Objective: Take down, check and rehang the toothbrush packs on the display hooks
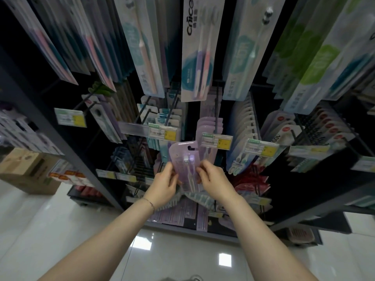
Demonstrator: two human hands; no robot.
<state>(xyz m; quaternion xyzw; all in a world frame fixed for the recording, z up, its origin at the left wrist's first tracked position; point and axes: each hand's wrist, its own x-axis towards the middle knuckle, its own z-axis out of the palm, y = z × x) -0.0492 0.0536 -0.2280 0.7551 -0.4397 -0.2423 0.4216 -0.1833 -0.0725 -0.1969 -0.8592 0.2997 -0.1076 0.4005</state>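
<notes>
Both hands, left hand (165,180) and right hand (213,179), pinch the lilac pack (185,162); probably checking it, so line up its hang-hole with the hook (216,110) squarely.

We count one left hand (165,185), one right hand (216,184), one lilac toothbrush pack (182,157) between their fingers, one bracelet (150,203) below them.
</notes>
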